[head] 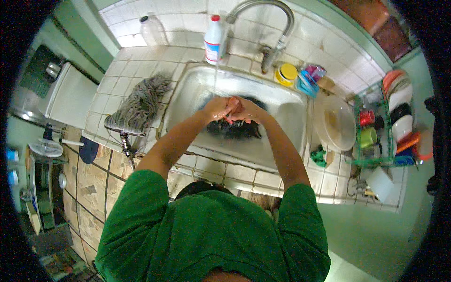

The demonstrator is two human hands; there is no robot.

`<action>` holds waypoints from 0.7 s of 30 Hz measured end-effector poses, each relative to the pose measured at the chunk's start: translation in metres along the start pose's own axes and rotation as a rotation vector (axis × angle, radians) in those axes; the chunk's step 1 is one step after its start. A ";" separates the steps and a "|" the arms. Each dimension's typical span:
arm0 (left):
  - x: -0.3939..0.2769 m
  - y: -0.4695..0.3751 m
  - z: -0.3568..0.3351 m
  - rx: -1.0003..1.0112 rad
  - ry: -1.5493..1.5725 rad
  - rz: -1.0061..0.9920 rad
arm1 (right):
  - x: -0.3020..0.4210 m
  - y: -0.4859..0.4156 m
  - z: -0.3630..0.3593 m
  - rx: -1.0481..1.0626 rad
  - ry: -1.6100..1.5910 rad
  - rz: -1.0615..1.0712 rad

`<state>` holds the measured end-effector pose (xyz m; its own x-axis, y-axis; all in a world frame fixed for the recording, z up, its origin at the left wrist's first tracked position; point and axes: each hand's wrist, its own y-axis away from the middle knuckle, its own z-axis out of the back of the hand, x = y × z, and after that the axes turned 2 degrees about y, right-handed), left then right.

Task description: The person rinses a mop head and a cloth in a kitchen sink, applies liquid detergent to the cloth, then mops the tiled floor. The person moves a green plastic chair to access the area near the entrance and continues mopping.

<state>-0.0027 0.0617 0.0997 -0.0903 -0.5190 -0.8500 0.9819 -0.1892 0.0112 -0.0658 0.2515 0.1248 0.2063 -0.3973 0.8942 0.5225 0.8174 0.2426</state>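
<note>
My left hand (221, 108) and my right hand (247, 111) meet over the metal sink basin (289, 148). Their wet fingers are pressed together; whether anything small lies between them cannot be told. Just beneath them, a dark wet cloth-like bundle (239, 131) lies in the basin. A thin stream of water seems to fall from the curved faucet (289, 21) behind, to the left of my hands. On the tiled counter to the left rests a grey string mop head (141, 105) with a metal fitting.
Behind the sink stand a white bottle with a red cap (212, 46), a clear bottle (150, 31), a yellow-lidded tub (287, 73) and blue and purple packets (307, 83). To the right are a clear plastic basin (336, 123), a green scrubber (318, 156) and a green dish rack (357, 141).
</note>
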 end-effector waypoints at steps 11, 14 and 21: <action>0.019 0.061 0.021 -0.213 0.544 0.120 | 0.023 -0.033 0.143 -1.436 -0.430 0.441; 0.036 0.025 0.035 -0.471 0.349 0.091 | 0.054 -0.071 0.057 -0.888 -0.594 0.596; 0.032 0.041 0.080 -0.445 -0.106 0.103 | -0.028 -0.175 -0.048 -0.222 -1.144 0.170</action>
<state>0.0213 -0.0294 0.1150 0.0171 -0.6026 -0.7978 0.9605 0.2315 -0.1542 -0.1230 0.0993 0.0390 -0.5159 0.4083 0.7531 0.7161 0.6880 0.1176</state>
